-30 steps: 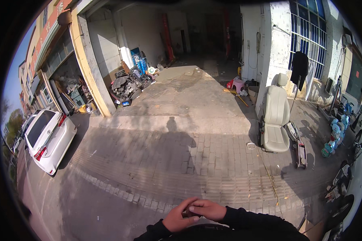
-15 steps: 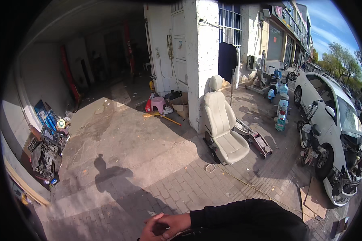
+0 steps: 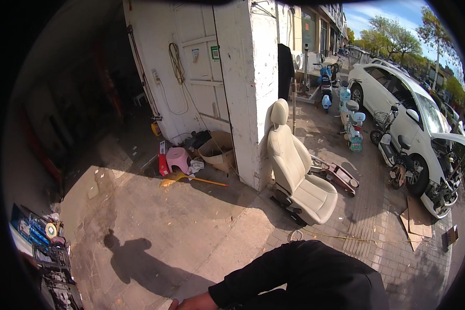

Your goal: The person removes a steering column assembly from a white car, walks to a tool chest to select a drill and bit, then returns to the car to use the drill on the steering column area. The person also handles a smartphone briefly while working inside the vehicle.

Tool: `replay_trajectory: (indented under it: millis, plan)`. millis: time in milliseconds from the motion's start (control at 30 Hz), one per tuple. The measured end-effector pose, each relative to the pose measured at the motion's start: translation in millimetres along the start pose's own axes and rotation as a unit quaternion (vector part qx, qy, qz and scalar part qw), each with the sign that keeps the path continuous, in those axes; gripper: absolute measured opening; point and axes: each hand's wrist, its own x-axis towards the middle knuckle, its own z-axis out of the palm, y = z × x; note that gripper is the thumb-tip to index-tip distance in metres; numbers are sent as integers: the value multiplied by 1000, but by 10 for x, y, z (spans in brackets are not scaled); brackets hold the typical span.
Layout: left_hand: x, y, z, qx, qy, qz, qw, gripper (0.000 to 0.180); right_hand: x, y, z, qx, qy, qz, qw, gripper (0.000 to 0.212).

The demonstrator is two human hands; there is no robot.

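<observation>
Your right hand point(image 3: 195, 303): cut by the lower edge, grip cannot be told; left hand out of view. Car seat point(image 3: 293, 173): smooth, beige, contoured, beside a chipped, square-edged white pillar point(image 3: 253, 93). Concrete floor point(image 3: 191, 222): rough, broad, between your hand and pillar.

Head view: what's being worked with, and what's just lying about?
In use: nothing visible; the right hand is cut off by the picture's lower edge.
Apparently just lying or standing about: car seat, pink stool, yellow broom, cardboard box.
</observation>
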Motion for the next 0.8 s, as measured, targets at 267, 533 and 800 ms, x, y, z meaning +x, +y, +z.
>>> replay_trajectory:
  millis: [267, 533, 800]
  plan:
    - [2860, -1966, -2229, 44, -59, -312, 947, 53, 1352, 1391, -2988, -332, 57, 336, 880, 82]
    - [6883, -3216, -3102, 13, -254, -178, 950, 67, 2062, 1774, -5602, -160, 306, 408, 845, 55]
    - [9005, -4307, -4116, 281, -250, -255, 891, 58, 3405, 3147, -8682, -221, 96, 496, 834, 66]
